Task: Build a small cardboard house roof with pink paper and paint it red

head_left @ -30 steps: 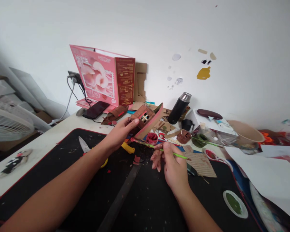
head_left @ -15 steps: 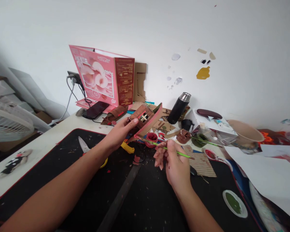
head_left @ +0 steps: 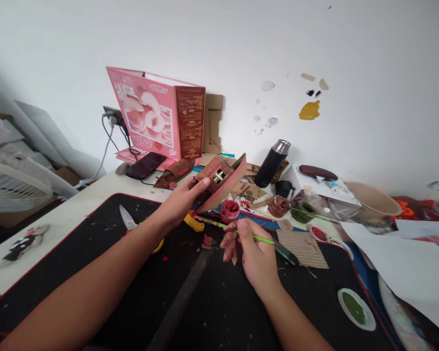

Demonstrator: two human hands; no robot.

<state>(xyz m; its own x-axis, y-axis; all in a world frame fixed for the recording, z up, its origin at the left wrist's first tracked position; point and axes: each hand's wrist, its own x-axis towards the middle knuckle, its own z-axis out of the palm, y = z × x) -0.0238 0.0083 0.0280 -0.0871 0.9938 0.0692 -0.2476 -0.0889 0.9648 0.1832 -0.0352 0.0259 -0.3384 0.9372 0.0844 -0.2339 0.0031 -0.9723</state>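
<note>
My left hand (head_left: 184, 197) grips a small model boat (head_left: 222, 187) with a brown cabin and a pinkish hull side, held tilted above the black mat. In my right hand (head_left: 254, 246) a thin green paintbrush (head_left: 262, 239) is pinched between thumb and fingers. Its tip lies at the lower left end of the hull; whether it touches there I cannot tell. Reddish paint stains the fingers of my right hand. Just behind the brush stands an open jar of dark red paint (head_left: 230, 210). A second brown boat piece (head_left: 175, 173) rests behind my left hand.
Scissors (head_left: 127, 219) lie partly under my left forearm, by a yellow curved handle (head_left: 193, 223). A black flask (head_left: 272, 163), a brown paint jar (head_left: 278, 206) and a green one (head_left: 301, 212) stand behind. Corrugated cardboard (head_left: 303, 248) and a lid with green paint (head_left: 356, 308) are at right.
My right hand has moved left and slightly down with the paintbrush, its tip sliding along to the hull's lower left end. My left hand and the model boat have hardly moved.
</note>
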